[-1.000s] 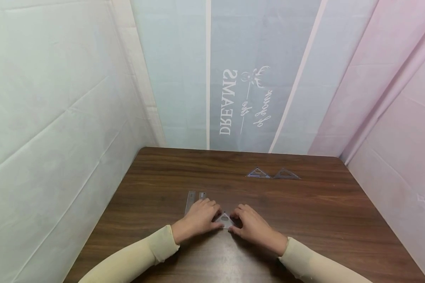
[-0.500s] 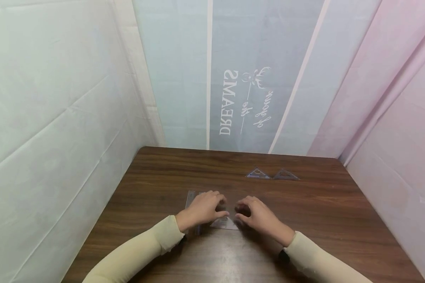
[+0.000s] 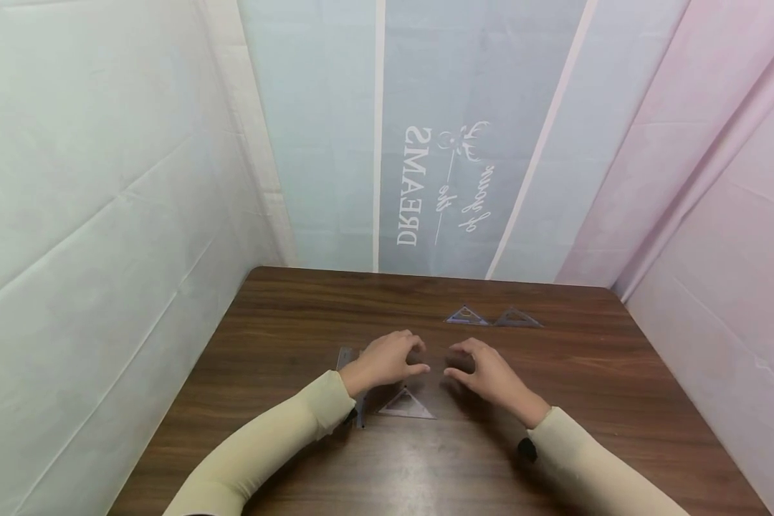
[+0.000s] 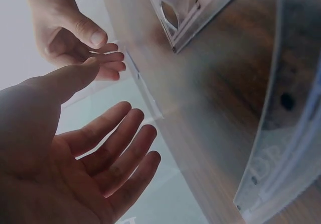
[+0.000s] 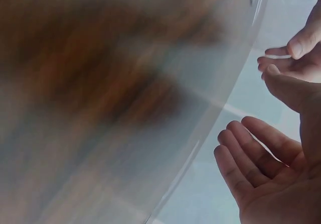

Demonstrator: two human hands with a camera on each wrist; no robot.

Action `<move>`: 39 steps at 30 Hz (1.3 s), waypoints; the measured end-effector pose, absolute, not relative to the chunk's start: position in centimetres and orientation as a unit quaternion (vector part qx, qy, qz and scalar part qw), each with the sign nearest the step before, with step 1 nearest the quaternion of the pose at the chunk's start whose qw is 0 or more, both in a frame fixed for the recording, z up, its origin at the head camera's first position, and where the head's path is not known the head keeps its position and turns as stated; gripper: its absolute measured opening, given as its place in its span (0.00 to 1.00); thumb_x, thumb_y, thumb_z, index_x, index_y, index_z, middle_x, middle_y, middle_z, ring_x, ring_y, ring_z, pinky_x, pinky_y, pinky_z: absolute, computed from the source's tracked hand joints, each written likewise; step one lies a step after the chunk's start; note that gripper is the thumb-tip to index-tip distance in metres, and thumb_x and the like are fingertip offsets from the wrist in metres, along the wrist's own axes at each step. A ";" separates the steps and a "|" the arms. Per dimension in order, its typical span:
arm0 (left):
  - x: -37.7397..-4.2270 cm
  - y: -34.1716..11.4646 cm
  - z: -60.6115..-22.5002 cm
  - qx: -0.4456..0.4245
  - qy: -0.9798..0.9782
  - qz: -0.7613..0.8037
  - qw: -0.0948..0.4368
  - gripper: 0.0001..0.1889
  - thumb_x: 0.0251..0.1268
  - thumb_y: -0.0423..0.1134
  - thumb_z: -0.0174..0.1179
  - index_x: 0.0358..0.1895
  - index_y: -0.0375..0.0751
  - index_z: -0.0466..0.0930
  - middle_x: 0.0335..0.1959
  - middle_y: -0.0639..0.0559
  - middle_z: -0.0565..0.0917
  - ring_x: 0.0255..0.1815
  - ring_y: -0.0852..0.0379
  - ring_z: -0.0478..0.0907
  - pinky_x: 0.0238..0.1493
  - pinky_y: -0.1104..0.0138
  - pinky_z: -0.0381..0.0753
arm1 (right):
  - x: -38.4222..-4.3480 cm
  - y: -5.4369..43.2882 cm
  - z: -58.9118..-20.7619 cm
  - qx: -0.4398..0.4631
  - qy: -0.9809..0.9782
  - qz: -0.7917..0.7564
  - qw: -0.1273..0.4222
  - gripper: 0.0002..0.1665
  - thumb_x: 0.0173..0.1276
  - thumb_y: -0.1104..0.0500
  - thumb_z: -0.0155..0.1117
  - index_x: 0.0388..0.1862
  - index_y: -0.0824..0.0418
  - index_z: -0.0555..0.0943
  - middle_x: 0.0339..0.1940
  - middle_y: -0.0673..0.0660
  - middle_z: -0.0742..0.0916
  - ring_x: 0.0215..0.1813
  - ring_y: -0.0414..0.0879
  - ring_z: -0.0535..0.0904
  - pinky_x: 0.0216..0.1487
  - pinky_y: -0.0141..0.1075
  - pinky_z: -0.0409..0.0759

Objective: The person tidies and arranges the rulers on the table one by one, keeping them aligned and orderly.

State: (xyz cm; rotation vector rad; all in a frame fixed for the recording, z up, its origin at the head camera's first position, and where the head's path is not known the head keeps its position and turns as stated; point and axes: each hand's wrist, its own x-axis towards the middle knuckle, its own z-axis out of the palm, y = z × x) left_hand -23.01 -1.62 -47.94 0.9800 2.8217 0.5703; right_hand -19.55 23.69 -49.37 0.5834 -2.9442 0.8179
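A clear set square [image 3: 406, 413] lies flat on the table, its corner pointing away from me. Above and beyond it my left hand [image 3: 387, 360] hovers with fingers relaxed and nothing in them. My right hand [image 3: 490, 373] is raised to its right, also holding nothing, thumb apart from the fingers. The palms face each other across a gap. Under the left forearm lie clear rulers [image 3: 362, 413], partly hidden by the hand and sleeve. In the left wrist view the set square [image 4: 220, 5] and a clear ruler [image 4: 266, 176] show close up.
Farther back on the brown wooden table [image 3: 297, 308] lie two more set squares, a bluish one [image 3: 467, 320] and a darker one [image 3: 517, 321], side by side. Fabric walls stand at the left, back and right; the back one [image 3: 419, 93] carries mirrored lettering.
Both hands let go of the set square, rose, and moved forward and slightly right. The set square stays on the table and is uncovered now. The two far set squares have not moved.
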 end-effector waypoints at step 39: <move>-30.9 5.1 -49.2 0.319 0.928 0.181 0.074 0.28 0.76 0.53 0.69 0.69 0.38 0.80 0.62 0.48 0.82 0.58 0.56 0.80 0.62 0.64 0.80 | -28.6 29.9 -51.0 0.114 -0.963 0.246 0.010 0.37 0.74 0.51 0.76 0.69 0.75 0.77 0.62 0.72 0.82 0.63 0.67 0.80 0.63 0.63 0.79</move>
